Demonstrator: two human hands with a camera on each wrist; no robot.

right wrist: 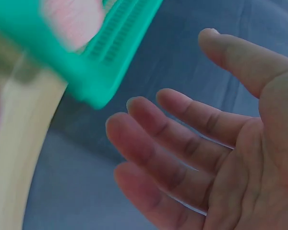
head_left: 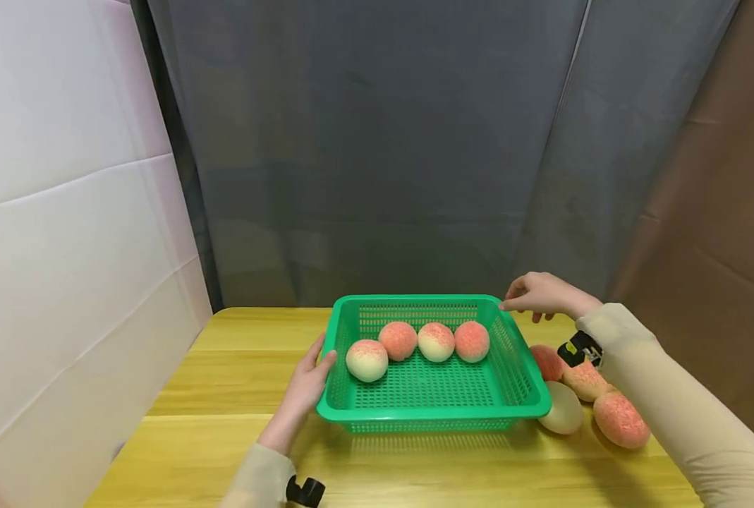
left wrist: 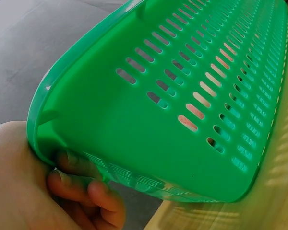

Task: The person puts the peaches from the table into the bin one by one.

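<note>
A green plastic basket (head_left: 424,413) with slotted walls sits on the wooden table, with several peaches (head_left: 398,341) inside along its left and far part. At the basket's left side my left hand (head_left: 308,381) grips the rim, thumb on top; the left wrist view shows the fingers (left wrist: 105,203) curled in below the rim. My right hand (head_left: 544,293) is by the far right corner in the head view. Its fingers (right wrist: 149,143) are spread and loosely bent in the right wrist view, apart from the basket, and nothing lies in the palm.
Several more peaches (head_left: 621,420) lie on the table (head_left: 250,374) to the basket's right, partly under my right forearm. One pale peach (head_left: 562,409) is close against the basket's near right corner. Behind the table hangs a grey curtain (head_left: 364,155); a white panel (head_left: 65,212) stands at left.
</note>
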